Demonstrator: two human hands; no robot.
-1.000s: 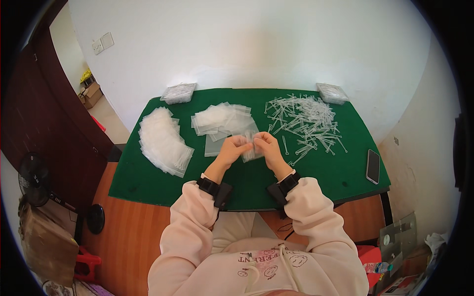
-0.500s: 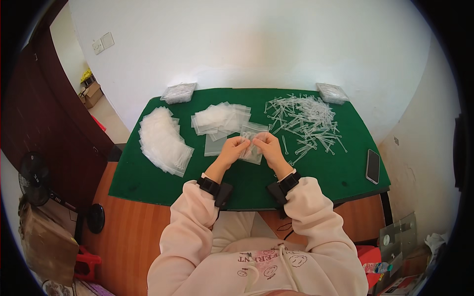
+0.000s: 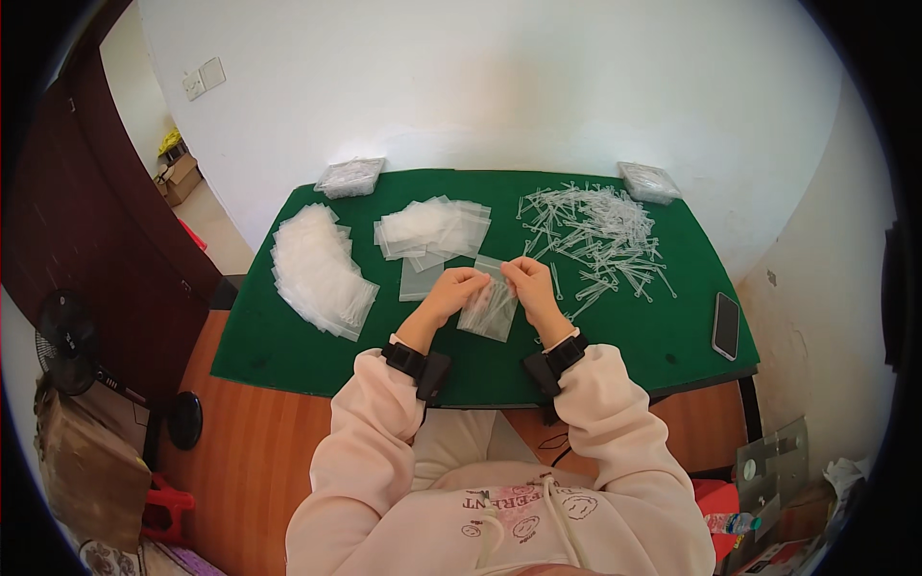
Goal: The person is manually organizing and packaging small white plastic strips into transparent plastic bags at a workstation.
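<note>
Between my hands is a clear zip-top plastic bag (image 3: 492, 315), tilted, with thin clear pieces showing faintly inside. My left hand (image 3: 451, 294) pinches its upper left side. My right hand (image 3: 530, 290) pinches near its upper right corner, fingers closed on the film. Behind my left hand lie a flat bag (image 3: 419, 284) and a heap of empty-looking clear bags (image 3: 423, 228). To the right spreads a loose pile of clear plastic sticks with ringed ends (image 3: 605, 230). A fanned row of overlapping bags (image 3: 312, 269), the nearest holding sticks, is at the left.
The table has a green cover (image 3: 279, 360). Two clear packs stand at its back corners, one left (image 3: 351, 177) and one right (image 3: 649, 182). A phone (image 3: 726, 326) lies by the right edge. A black fan (image 3: 72, 336) stands left of the table.
The bag has come down lower between my hands, and more of its lower part shows. Both hands stay pinched on its upper part, the fingers having shifted along it.
</note>
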